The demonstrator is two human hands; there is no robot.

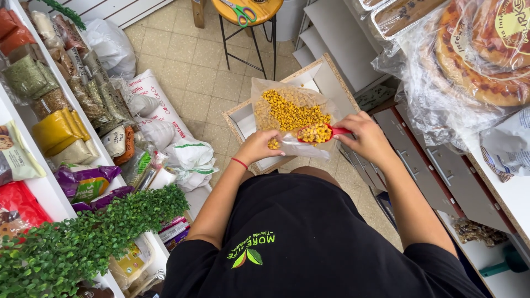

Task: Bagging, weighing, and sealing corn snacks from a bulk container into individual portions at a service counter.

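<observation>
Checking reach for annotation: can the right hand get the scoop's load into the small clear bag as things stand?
Probably yes. The right hand holds the red scoop of yellow kernels right at the small clear bag, which the left hand holds up; nothing lies between them.

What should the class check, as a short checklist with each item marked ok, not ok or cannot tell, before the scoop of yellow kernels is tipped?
1. Small red plastic scoop loaded with yellow kernels: ok.
2. Right hand gripping the scoop's handle: ok.
3. Left hand holding the small clear plastic bag: ok.
4. Bag mouth open under the scoop: cannot tell.
5. Large clear bag of yellow kernels resting in the white wooden-edged drawer: ok.
6. No kernels spilled in the drawer: cannot tell.
</observation>
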